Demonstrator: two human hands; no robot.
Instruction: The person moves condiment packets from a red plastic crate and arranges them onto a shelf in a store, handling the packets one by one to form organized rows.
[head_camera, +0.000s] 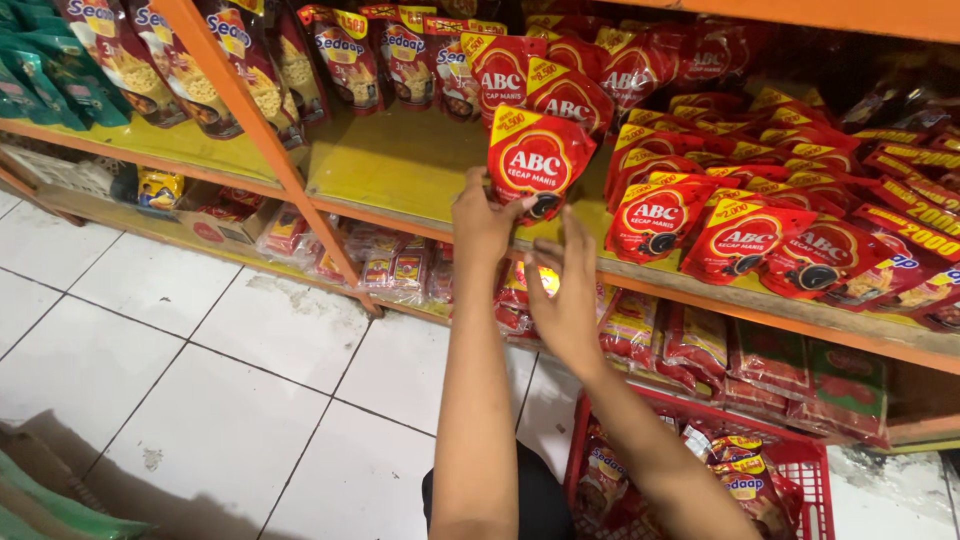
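Far-left shelf (150, 140): yellow board, orange frame; noodle packs (190, 70) leaning in a row along the back.
Floor (200, 380): white tiles, worn grout; green sack edge at bottom-left corner.
Centre gap: bare yellow board between noodle packs and red stock, room for more.
Left hand (480, 225): thumb and fingers pinched on lower-left corner of the red pouch (540, 160); closed on it, firm grip.
Red pouch, position: at shelf front edge, base just above or touching the board, cannot tell which; front of a short file of like pouches (500, 70) behind it.
Red pouch, axis: long axis near vertical, top leaning slightly right; printed face toward camera, yellow corner flag up.
Right hand (565, 300): fingers spread, half open, palm away from camera; fingertips just under pouch base, holding nothing as far as visible.
Right-side stock (740, 240): many red pouches, mostly lying tilted, overlapping, less orderly.
Lower shelf (700, 340): small sachets in clear wraps.
Red basket (800, 470): on floor at right, several packs inside.
Progress (est.): some pouches stood upright; basket contents and right-side heap left unsorted.
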